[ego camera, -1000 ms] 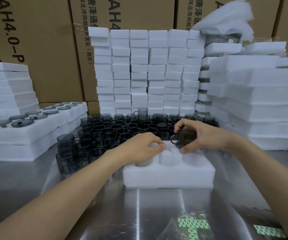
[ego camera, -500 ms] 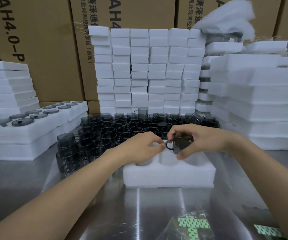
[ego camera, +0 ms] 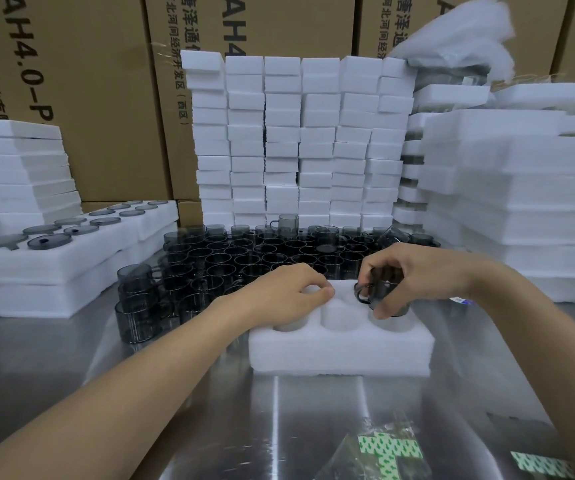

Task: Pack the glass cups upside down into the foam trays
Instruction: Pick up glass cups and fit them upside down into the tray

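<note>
Printed cardboard boxes (ego camera: pixel 106 98) stand at the far side; a clear plastic bag (ego camera: pixel 388 448) lies on the near steel tabletop (ego camera: pixel 313 427).

One foam tray (ego camera: pixel 339 351), three wells showing in its near row. One glass cup (ego camera: pixel 386 292) in the right hand (ego camera: pixel 417 271). From the tray: dozens of loose cups (ego camera: pixel 244 258) at 11 o'clock, six columns of foam blocks (ego camera: pixel 300 133) at 12 o'clock, about twelve lids (ego camera: pixel 49 240) at 10 o'clock.

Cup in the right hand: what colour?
Translucent smoky dark grey. The cup in the right hand shows best in the head view.
</note>
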Demonstrator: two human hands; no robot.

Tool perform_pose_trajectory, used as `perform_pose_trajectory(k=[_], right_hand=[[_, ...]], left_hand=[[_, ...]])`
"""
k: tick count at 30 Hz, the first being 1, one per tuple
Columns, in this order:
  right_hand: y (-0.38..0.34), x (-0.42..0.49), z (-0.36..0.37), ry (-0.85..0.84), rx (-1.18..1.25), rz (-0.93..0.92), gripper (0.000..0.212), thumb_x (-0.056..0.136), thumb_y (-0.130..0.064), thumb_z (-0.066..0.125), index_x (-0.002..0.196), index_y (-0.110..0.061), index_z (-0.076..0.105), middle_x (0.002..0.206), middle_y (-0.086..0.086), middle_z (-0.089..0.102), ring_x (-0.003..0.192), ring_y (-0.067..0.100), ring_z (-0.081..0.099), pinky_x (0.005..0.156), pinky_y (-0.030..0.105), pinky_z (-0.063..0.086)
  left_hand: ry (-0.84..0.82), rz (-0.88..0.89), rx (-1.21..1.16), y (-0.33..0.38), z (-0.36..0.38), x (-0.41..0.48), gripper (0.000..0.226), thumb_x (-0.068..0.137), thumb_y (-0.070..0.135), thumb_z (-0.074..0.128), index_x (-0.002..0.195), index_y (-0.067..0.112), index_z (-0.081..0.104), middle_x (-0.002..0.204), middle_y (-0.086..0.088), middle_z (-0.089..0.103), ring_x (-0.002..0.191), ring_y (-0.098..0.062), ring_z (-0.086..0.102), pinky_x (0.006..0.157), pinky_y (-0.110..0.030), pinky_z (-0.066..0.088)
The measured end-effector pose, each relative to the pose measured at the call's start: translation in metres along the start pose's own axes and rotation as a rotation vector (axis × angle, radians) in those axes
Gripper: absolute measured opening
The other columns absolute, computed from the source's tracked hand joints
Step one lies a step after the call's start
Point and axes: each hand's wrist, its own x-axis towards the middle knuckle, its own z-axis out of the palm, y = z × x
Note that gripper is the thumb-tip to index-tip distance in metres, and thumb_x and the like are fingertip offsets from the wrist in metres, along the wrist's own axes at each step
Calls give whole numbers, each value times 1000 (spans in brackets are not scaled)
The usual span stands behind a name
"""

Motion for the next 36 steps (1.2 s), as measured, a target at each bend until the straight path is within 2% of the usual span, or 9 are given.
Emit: perform_pose_trajectory(k=[7, 11, 16, 19, 23, 28, 30, 33, 36], right_hand=[[-1, -3, 1, -49, 4, -9, 20, 83, -4, 88, 94, -16, 75, 90, 0, 72, 72, 11, 63, 69, 28, 49], [2, 0, 2, -42, 30, -20, 20, 83, -4, 88, 94, -14, 74, 90, 3, 70, 70, 12, 62, 68, 30, 47], [5, -1, -2, -92, 32, -48, 23, 83, -3, 88, 98, -18, 77, 98, 1, 73, 79, 9, 65, 70, 22, 50], [10, -2, -7, -148, 38, -67, 27, 81, 1, 86, 100, -15, 76, 103, 10, 71, 82, 12, 62, 70, 25, 52], [14, -1, -9, -198, 95, -73, 27, 79, 2, 86, 99, -12, 75, 97, 4, 71, 78, 14, 59, 68, 28, 52], [12, 2, -4, -137, 71, -102, 20, 83, -4, 86, 97, -15, 77, 94, -7, 73, 77, 2, 65, 69, 15, 49], [9, 2, -2, -117, 43, -98, 18, 85, -8, 87, 97, -18, 77, 92, -10, 73, 78, 1, 64, 70, 15, 49], [4, 1, 0, -87, -19, -85, 20, 82, -22, 89, 98, -24, 79, 102, -4, 75, 87, 4, 64, 77, 18, 49], [-2, -2, 0, -98, -40, -47, 29, 76, -38, 85, 103, -28, 78, 110, 1, 74, 86, 1, 63, 74, 15, 46]], left_hand=[[-7, -6, 5, -1, 1, 1, 38, 111, 52, 48, 135, 34, 71, 136, 20, 58, 131, -10, 55, 114, -42, 45], [-12, -1, 6, 0, 1, 1, 38, 112, 51, 48, 135, 33, 72, 134, 20, 59, 130, -10, 56, 114, -42, 45], [-19, -2, 8, -3, 2, 2, 39, 111, 53, 47, 135, 35, 71, 138, 19, 59, 131, -10, 56, 115, -45, 46], [-14, 4, 24, -4, 3, 3, 39, 111, 53, 46, 133, 35, 72, 132, 21, 58, 129, -9, 56, 114, -45, 46], [-9, 15, 39, -5, 4, 4, 39, 111, 53, 46, 131, 34, 73, 127, 22, 58, 126, -9, 57, 112, -45, 46], [-16, 10, 50, -6, 4, 4, 40, 111, 54, 44, 133, 35, 72, 133, 19, 59, 127, -10, 57, 112, -45, 47], [-13, 13, 51, -4, 4, 3, 40, 111, 53, 44, 134, 34, 72, 135, 17, 60, 128, -10, 57, 112, -45, 47], [-13, 15, 53, -2, 3, 2, 40, 112, 51, 45, 135, 32, 72, 136, 16, 60, 128, -10, 56, 112, -45, 47], [-15, 8, 51, 0, 2, 1, 41, 112, 52, 44, 134, 32, 72, 137, 16, 60, 127, -11, 57, 112, -45, 47]])
